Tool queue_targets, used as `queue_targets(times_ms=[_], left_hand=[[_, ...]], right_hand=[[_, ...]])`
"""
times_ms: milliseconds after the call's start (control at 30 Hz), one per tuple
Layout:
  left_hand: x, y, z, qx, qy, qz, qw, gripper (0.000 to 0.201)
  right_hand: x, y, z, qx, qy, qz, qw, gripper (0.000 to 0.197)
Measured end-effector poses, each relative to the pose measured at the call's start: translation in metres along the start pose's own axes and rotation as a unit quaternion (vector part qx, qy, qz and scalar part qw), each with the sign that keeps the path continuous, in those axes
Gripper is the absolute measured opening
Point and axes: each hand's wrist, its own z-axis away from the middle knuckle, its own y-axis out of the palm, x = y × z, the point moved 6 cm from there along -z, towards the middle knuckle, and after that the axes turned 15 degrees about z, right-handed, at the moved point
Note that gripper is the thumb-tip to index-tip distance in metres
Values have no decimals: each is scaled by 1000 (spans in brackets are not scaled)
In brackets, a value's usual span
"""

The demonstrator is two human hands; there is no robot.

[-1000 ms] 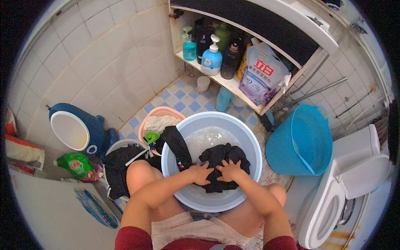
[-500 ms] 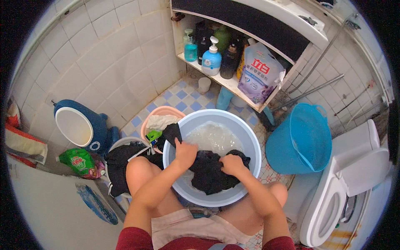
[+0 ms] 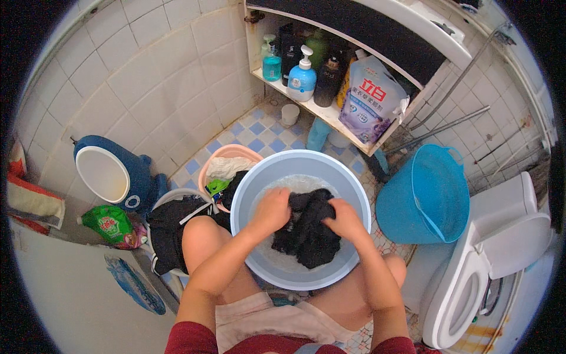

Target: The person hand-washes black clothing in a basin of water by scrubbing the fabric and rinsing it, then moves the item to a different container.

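A wet black garment (image 3: 311, 236) lies bunched in soapy water inside a light-blue basin (image 3: 361, 194) between my knees. My left hand (image 3: 273, 210) is closed on the garment's left edge, above the suds. On the opposite side my right hand (image 3: 345, 219) grips the same cloth, thumb toward the middle. The fingertips of both hands are partly hidden by the folds. Just behind the basin's left rim, a pink basin (image 3: 243, 150) holds white, green and black clothes. More black clothing (image 3: 172, 231) fills a pale tub beside my left knee.
A blue bucket (image 3: 392, 194) and a white toilet (image 3: 457, 301) stand at the right. Ahead, a shelf holds pump bottles (image 3: 302, 82) and a purple-white refill pouch (image 3: 371, 103). To the left are a dark-blue potty-like seat (image 3: 141, 171) and a green bag (image 3: 109, 225).
The black garment has been gathered into a tighter bunch. Its end that hung over the basin's left rim is now inside, and my left hand has moved right toward the middle.
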Motion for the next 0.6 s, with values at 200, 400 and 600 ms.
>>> queue_targets(times_ms=[200,400,600], left_hand=[[-23,40,23,126,-25,-181,975,71],[-8,65,34,334,-117,-284,891,68],[2,62,20,190,-66,-190,961,41]], right_hand=[[30,62,15,208,-49,206,955,80],[22,114,23,374,-61,233,896,77],[16,90,-20,381,-26,48,923,80]])
